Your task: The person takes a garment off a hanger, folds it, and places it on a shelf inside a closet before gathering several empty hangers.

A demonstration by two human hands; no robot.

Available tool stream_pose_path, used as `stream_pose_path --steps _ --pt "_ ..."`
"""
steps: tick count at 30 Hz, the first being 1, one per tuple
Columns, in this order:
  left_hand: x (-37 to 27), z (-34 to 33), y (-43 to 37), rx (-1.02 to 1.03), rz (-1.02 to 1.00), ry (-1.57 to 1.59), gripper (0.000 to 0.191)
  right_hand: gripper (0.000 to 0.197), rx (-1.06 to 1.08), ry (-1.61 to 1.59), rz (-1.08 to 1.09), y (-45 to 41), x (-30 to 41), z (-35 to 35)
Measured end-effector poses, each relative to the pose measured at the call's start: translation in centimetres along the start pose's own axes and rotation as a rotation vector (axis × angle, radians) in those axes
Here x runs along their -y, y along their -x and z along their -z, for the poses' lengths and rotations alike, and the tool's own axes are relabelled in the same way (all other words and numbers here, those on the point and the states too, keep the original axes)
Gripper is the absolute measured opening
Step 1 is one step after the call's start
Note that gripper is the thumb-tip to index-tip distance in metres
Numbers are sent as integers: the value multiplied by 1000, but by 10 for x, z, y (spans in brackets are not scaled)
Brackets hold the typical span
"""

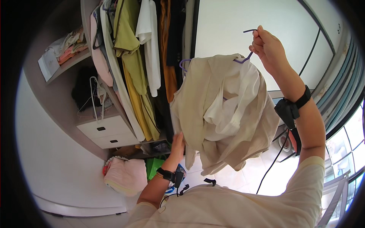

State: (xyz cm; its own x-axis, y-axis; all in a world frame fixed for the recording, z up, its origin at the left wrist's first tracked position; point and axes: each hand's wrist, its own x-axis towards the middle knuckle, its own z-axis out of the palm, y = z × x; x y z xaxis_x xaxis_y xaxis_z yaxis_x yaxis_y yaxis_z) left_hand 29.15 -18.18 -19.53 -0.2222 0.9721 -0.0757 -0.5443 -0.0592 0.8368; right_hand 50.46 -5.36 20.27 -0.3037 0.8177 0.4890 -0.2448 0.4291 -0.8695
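My right hand (266,45) is raised at the upper right, its fingers closed around the hook of a purple clothes hanger (243,60). From the hanger hangs a beige sleeveless garment (194,114), its fabric bunched in loose folds. Lighter cream cloth (225,121) shows in the middle of it, with a loose strap or band. My left hand (178,146) is at the garment's lower left edge, slightly blurred. Its fingers point upward against the cloth; whether they grip it cannot be made out.
Left of the garment, an open wardrobe (122,114) holds several hanging clothes. Its side shelves carry folded clothes (71,45) and a white hanger (95,97), above white drawers (104,129). A pink bundle (127,173) and green bag (154,166) sit below. Blue-grey curtains (342,94) hang at right.
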Motion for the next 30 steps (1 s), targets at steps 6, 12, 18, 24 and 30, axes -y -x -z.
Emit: stream_pose_path --steps 6,12,18,24,30 --pt "-49 -52 17 -4 -737 -278 38 31 -7 118 -58 12 -22 -9" --pt "-85 -133 50 479 -820 -710 51 33 -25 100 -78 20 -48 -30" --pt "-56 -151 36 311 -521 -904 70 33 -39 62 -94 27 -69 -40" --pt "-76 -155 50 662 -37 -920 56 32 -102 61 -154 28 -100 -29" --pt "-30 -185 45 577 -626 -645 36 31 -112 -20 -208 33 -128 -37"
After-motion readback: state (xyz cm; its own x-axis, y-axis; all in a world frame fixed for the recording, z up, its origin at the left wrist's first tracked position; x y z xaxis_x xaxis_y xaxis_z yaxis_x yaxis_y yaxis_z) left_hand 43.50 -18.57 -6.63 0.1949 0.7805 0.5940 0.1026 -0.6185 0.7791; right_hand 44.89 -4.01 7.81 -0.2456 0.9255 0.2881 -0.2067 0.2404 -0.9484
